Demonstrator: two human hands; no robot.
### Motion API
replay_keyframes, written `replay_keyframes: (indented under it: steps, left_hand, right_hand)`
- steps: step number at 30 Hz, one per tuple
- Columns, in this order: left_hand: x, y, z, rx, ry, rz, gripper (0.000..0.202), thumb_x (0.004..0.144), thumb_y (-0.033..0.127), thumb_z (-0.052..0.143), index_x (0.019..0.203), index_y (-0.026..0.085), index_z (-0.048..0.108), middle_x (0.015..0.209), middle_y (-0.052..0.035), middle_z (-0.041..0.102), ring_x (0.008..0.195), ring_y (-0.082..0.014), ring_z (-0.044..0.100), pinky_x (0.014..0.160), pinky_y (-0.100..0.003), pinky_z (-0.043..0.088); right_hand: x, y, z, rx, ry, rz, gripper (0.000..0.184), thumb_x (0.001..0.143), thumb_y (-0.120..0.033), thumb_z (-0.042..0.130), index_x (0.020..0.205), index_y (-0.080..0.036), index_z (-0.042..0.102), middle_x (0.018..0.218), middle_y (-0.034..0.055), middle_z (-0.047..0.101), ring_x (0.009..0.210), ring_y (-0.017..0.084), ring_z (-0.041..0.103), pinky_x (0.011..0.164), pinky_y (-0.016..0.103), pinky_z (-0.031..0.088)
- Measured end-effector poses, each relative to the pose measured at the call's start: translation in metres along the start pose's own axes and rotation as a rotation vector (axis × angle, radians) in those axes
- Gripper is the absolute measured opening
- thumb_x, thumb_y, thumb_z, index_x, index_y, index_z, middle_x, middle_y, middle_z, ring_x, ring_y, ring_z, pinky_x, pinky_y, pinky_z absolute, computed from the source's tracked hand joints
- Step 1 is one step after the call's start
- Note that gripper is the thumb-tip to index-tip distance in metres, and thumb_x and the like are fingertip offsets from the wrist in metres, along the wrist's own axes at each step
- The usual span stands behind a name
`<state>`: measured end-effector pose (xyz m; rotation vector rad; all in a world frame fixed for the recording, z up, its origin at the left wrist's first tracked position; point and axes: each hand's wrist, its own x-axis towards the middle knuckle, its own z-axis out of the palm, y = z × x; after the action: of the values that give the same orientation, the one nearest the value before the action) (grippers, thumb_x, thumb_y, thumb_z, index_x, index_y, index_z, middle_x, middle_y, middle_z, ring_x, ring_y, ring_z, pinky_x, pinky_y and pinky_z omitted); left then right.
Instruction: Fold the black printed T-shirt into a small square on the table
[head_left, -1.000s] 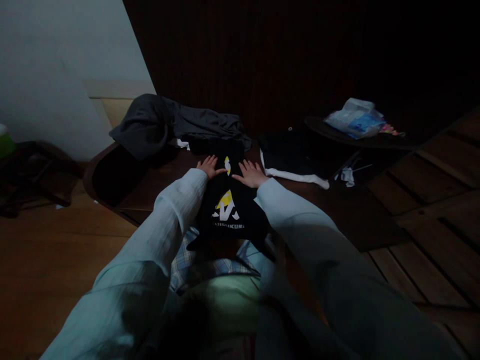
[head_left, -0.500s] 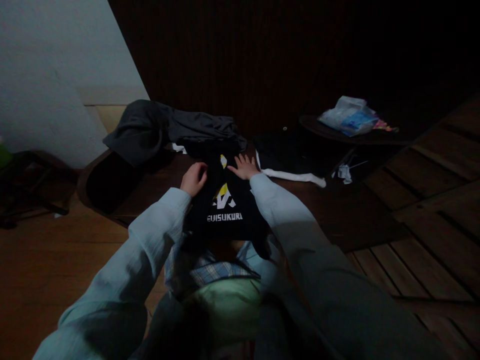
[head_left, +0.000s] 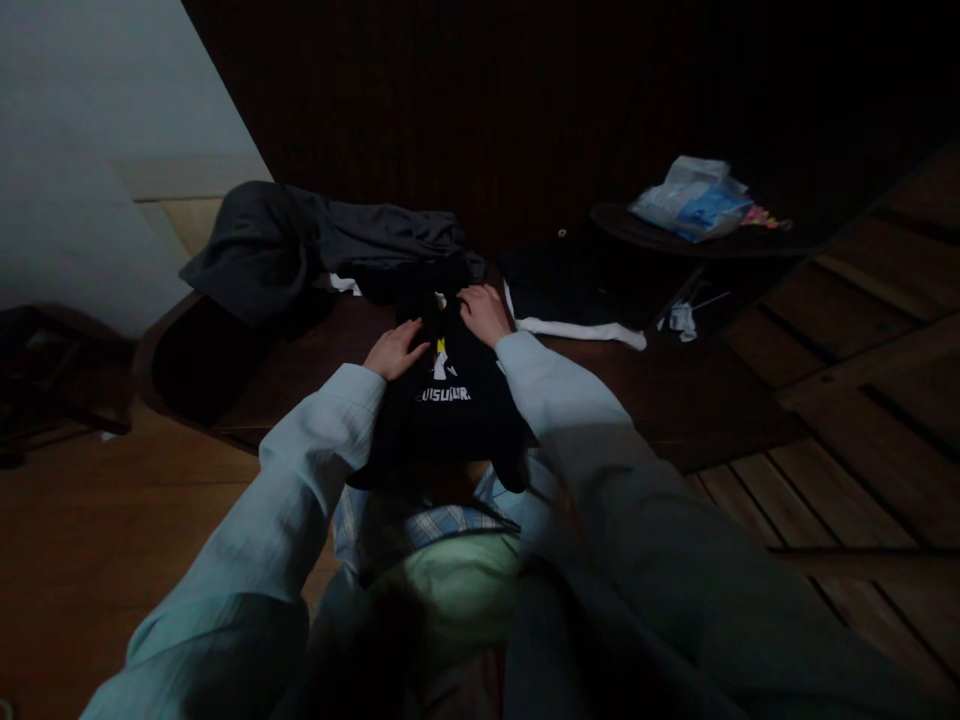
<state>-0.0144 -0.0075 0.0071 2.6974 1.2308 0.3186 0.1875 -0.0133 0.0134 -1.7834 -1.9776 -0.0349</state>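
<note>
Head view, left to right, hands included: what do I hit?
Pale wall → left hand → right hand → white strip → crumpled white scrap → small pink item.

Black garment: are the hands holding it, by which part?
Cannot tell if cloth is gripped: left hand rests on the black garment, left side; right hand farther out, right side.

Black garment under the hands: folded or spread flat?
Partly folded. Folds in the black garment break up its white lettering. Number of layers: cannot tell.
</note>
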Motion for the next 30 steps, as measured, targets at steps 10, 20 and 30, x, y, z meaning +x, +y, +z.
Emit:
replay_keyframes:
  steps: [10, 20, 30]
  left_hand:
    - [0.033, 0.001, 0.006, 0.029, 0.089, -0.306, 0.051, 0.083, 0.037, 0.03, 0.13, 0.019, 0.032, 0.138, -0.0073, 0.033, 0.127, -0.0209, 0.027, 0.102, -0.047, 0.021]
    - [0.025, -0.003, 0.0, 0.05, 0.26, -0.16, 0.036, 0.075, 0.026, 0.045, 0.107, 0.013, 0.054, 0.116, -0.012, 0.053, 0.11, -0.025, 0.044, 0.094, -0.038, 0.034]
    - [0.003, -0.012, -0.006, 0.058, 0.146, -0.056, 0.035, 0.078, 0.023, 0.036, 0.107, 0.02, 0.055, 0.116, -0.0054, 0.056, 0.108, -0.0204, 0.048, 0.094, -0.038, 0.034]
  right_hand:
    - [-0.079, -0.029, -0.031, 0.247, -0.035, -0.115, 0.042, 0.086, -0.025, 0.024, 0.118, -0.022, 0.051, 0.12, -0.0021, 0.054, 0.113, 0.013, 0.046, 0.099, 0.031, 0.033]
    - [-0.069, -0.023, -0.008, 0.039, -0.312, -0.258, 0.055, 0.087, -0.038, 0.028, 0.132, -0.006, 0.031, 0.14, 0.0114, 0.027, 0.13, 0.018, 0.02, 0.107, 0.035, 0.018]
    - [-0.033, 0.02, -0.003, -0.048, -0.371, -0.147, 0.052, 0.088, -0.039, 0.026, 0.134, -0.014, 0.026, 0.142, 0.0055, 0.023, 0.131, 0.018, 0.016, 0.107, 0.037, 0.014]
